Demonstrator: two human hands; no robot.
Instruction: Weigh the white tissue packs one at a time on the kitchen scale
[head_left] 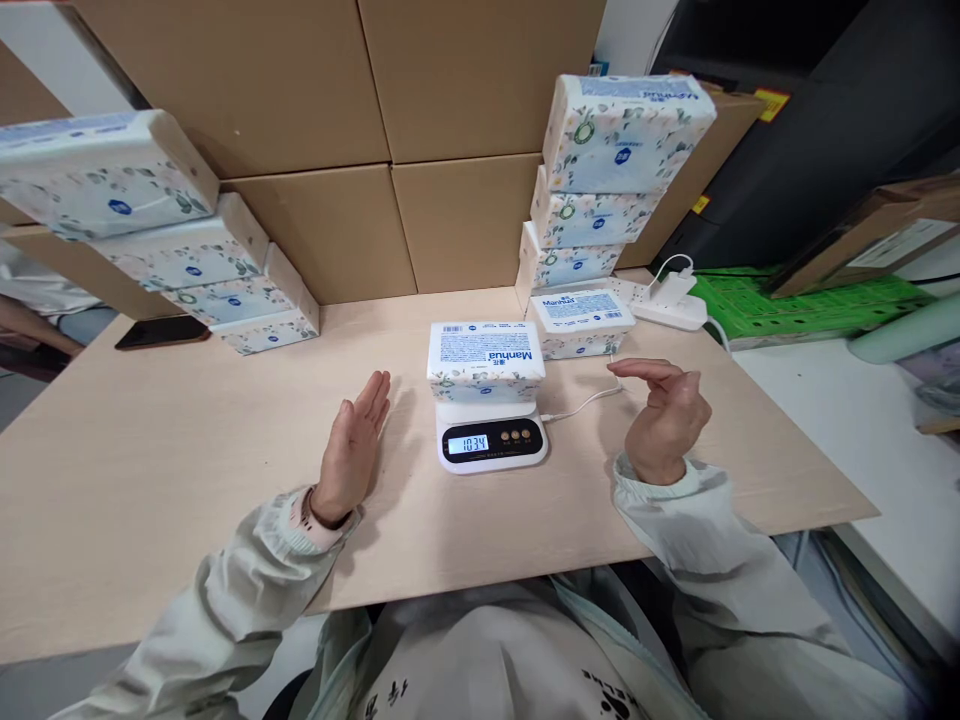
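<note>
Mid-desk: tissue pack (486,362) sits on the lit scale (493,445), so weighing looks underway. Left hand (354,440) at 9 o'clock from scale, flat, empty; right hand (666,420) at 3, loosely cupped, empty. Left stack (191,255) at 10, right stack (592,215) at 1; can't tell what's weighed.

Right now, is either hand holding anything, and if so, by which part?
Nothing is held: the left hand and right hand are both empty, apart from the tissue pack resting on the scale.
</note>
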